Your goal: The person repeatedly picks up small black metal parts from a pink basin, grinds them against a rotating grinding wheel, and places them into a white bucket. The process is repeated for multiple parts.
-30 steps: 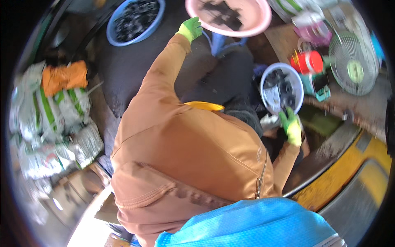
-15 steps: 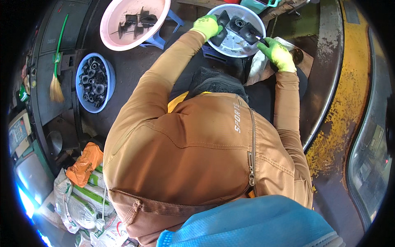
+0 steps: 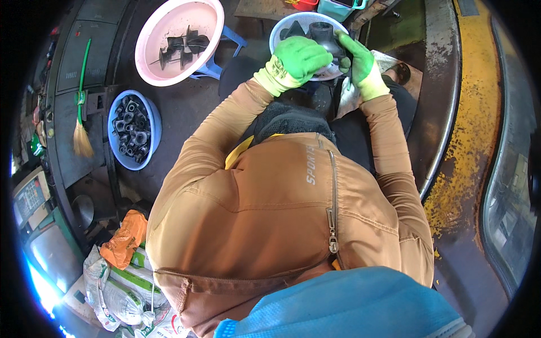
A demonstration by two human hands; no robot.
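Both my hands wear green gloves and are over a pale blue plastic basket [image 3: 274, 35]. My left hand [image 3: 298, 59] is closed around the near side of a black, flanged rubber-like part [image 3: 322, 34] with a round collar on top. At the part's right side, my right hand [image 3: 360, 63] has its fingers bent in against it. Whether a small tool sits in those fingers is hidden. Another black part [image 3: 293, 31] lies in the basket, left of the held one.
A pink basin [image 3: 147, 42] with several black finned pieces stands at the left on a blue stool [image 3: 234, 38]. Below it, a blue tub [image 3: 155, 121] holds many black parts. A worn yellow machine edge [image 3: 470, 141] runs along the right. Sacks [image 3: 121, 298] lie lower left.
My left hand has moved right and nearer, lifting a black part from the basket. My right hand, earlier holding a small bright-tipped tool, has moved left to the part. The view has shifted slightly.
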